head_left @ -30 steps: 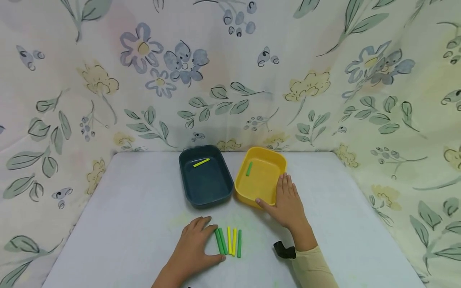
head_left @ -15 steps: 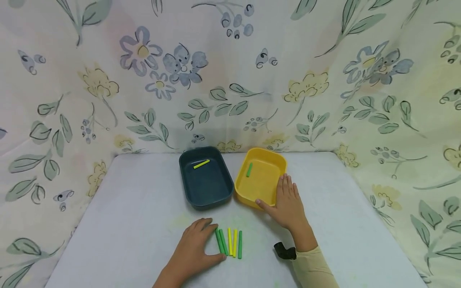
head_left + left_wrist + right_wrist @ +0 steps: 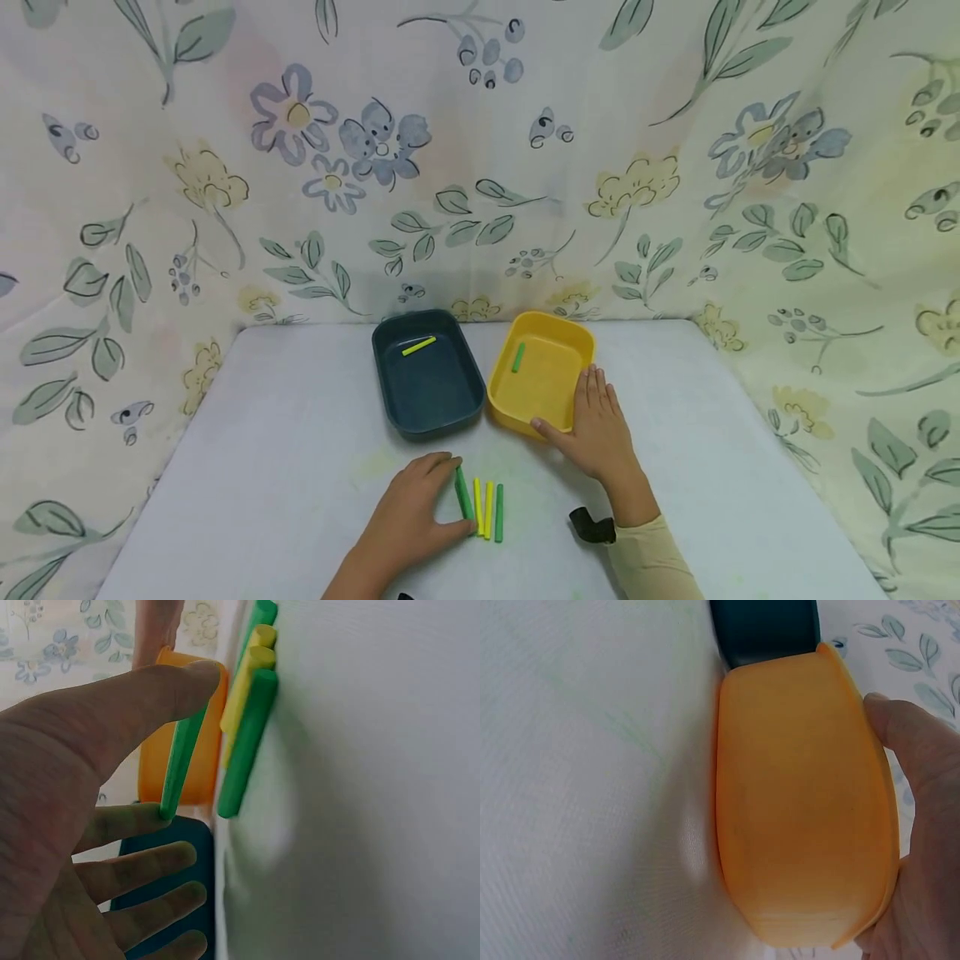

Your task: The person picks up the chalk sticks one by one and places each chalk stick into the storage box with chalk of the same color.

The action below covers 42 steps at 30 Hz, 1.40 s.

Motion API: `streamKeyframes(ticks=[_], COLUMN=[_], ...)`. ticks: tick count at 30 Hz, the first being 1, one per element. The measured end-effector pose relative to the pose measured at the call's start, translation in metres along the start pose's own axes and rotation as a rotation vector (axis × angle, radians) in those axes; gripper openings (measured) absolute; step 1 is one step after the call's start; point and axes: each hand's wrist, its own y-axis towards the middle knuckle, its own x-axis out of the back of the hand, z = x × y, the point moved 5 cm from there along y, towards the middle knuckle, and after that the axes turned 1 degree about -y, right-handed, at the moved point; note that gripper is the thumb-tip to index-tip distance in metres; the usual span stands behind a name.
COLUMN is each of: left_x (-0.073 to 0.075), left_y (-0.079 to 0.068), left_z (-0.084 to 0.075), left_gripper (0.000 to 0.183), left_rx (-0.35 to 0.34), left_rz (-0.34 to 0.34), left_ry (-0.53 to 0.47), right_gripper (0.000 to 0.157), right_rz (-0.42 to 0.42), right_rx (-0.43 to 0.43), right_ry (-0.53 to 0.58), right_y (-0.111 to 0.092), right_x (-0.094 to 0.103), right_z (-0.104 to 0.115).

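My left hand point(image 3: 411, 512) pinches a green stick point(image 3: 182, 765) lengthwise between thumb and index fingertip; the other fingers spread apart in the left wrist view. This stick is held off the white cloth. Close by on the cloth lies another green stick point(image 3: 249, 746), then two thinner yellow sticks point(image 3: 477, 507) and a third green stick point(image 3: 499, 512), side by side. My right hand point(image 3: 603, 425) rests against the yellow tray point(image 3: 551, 387), fingers straight along its right side and thumb at the near rim. One short green stick point(image 3: 518, 357) lies inside that tray.
Left of the yellow tray, right beside it, stands a dark teal tray point(image 3: 431, 396) with one yellow stick point(image 3: 418, 345) in it. A floral cloth point(image 3: 480, 167) hangs behind the white table point(image 3: 300, 417). A black curved piece point(image 3: 592, 527) sits at the right wrist.
My left hand has closed its thumb and index finger on the leftmost green stick, lifting it and shifting slightly right. The right hand stays at the yellow tray.
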Motion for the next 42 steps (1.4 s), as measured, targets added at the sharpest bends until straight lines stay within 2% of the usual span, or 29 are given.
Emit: streamKeyframes(ticks=[12, 19, 26, 33, 42], left_x=[-0.002, 0.003, 0.016, 0.026, 0.03], left_y=[0.016, 0.028, 0.042, 0.056, 0.074], left_z=[-0.014, -0.024, -0.031, -0.033, -0.038], left_gripper=[0.082, 0.084, 0.086, 0.086, 0.083], left_rx=[-0.057, -0.076, -0.148, -0.181, -0.23], left_rz=[0.026, 0.033, -0.023, -0.092, -0.125], left_ry=[-0.024, -0.059, -0.028, -0.047, -0.062], right_gripper=[0.131, 0.131, 0.131, 0.131, 0.132], right_rz=[-0.002, -0.012, -0.018, -0.012, -0.013], right_rx=[-0.001, 0.004, 0.005, -0.003, -0.004], right_ry=[-0.003, -0.003, 0.005, 0.006, -0.001], right_y=[-0.003, -0.001, 0.001, 0.0, -0.001], right_x=[-0.007, -0.005, -0.005, -0.006, -0.004], right_z=[0.001, 0.001, 0.002, 0.0, -0.002])
